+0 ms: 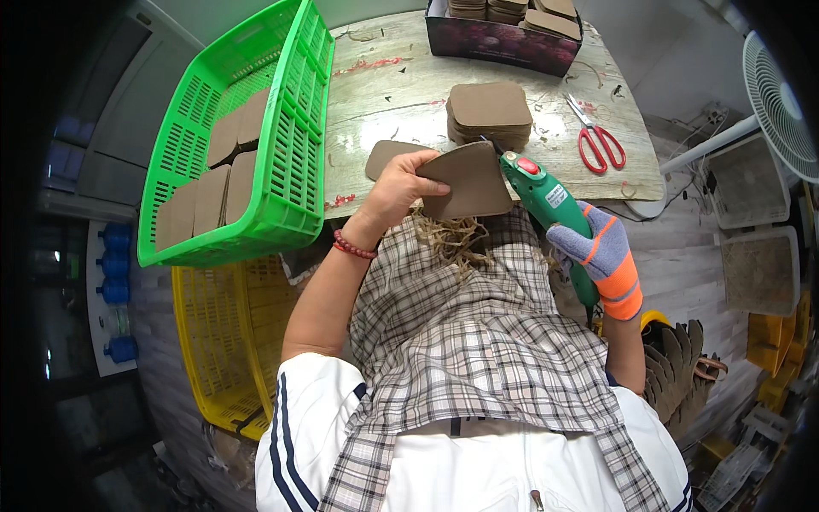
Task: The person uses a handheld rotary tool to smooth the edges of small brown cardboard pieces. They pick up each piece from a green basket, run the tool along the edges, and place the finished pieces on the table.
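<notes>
Your bare left fingers pinch the brown panel at its left side; your gloved right fingers wrap the green power tool. Its tip sits at the panel's far right corner, so a loose pinch could let the panel twist. Just beyond, the stack could get scored if the tip overshoots.

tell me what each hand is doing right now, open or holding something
Left hand: closed, holding a brown flat piece.
Right hand, gloved: closed around a green power tool.
</notes>
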`<state>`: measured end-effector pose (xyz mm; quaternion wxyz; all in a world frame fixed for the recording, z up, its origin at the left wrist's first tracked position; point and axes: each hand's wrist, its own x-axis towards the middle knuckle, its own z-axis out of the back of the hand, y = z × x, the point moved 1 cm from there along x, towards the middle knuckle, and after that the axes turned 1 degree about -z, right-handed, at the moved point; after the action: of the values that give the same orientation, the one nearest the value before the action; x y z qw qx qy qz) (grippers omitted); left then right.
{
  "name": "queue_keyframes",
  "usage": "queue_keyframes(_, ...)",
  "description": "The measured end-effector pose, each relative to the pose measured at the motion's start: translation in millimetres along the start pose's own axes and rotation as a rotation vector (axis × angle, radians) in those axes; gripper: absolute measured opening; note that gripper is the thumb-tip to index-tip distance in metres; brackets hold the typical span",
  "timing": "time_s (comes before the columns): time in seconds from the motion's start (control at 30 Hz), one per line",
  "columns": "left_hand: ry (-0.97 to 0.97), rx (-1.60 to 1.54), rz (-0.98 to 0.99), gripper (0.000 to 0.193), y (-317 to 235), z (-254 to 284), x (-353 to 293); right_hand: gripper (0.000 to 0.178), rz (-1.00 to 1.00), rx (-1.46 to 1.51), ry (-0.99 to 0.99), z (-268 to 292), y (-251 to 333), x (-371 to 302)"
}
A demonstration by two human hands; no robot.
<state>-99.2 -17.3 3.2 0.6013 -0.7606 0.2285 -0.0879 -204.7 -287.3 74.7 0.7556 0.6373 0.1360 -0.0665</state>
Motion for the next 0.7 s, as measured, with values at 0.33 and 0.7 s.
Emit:
queue_keyframes(0.33,-0.140,0.124,-0.186,0.022,-26,28,-1,0.030,-0.062,0.033,0.101,-3,-7,2)
queue_keyframes(0.7,-0.040,0.160,-0.086,0.015,-38,20,-6,0.035,-0.045,-0.065,0.179,-12,-17,5)
